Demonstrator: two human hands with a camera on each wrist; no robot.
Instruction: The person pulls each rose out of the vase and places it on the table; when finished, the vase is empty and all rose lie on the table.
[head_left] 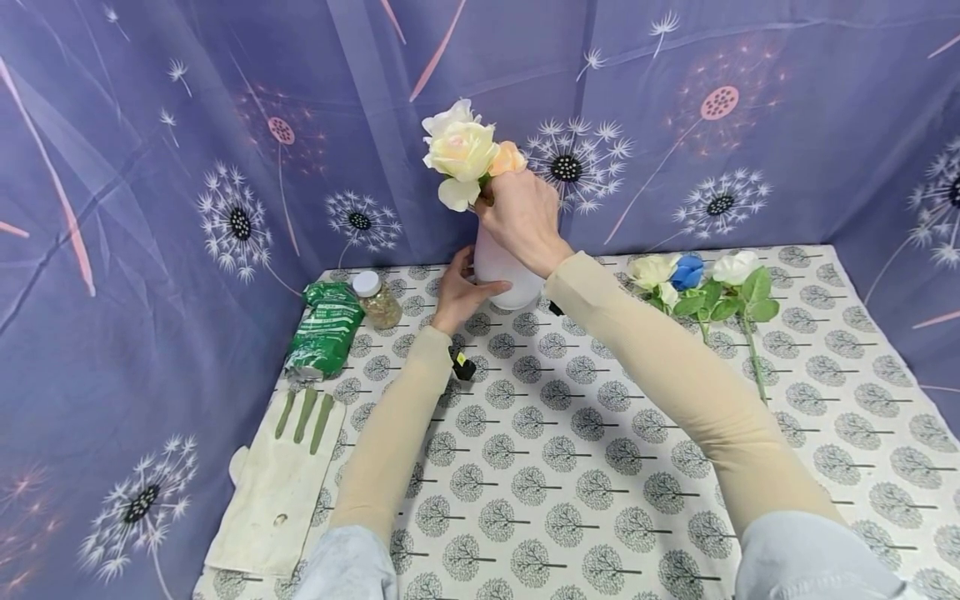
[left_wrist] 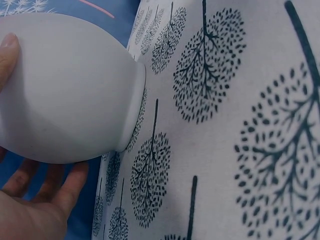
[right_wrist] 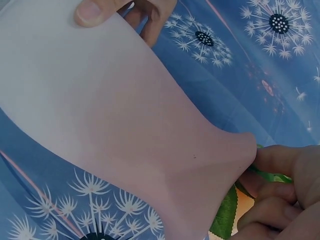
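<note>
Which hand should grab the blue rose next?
Probably the right hand: it's nearer the blue rose, which lies to the person's right. The left hand is farther away, with its fingers around the vase, seemingly steadying it.

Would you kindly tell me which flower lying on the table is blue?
The middle flower, between the cream flower and the white flower; its deep blue petals set it apart from those pale blooms.

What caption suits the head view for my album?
Left grip on the vase, right grip at its top beside pale roses.
</note>
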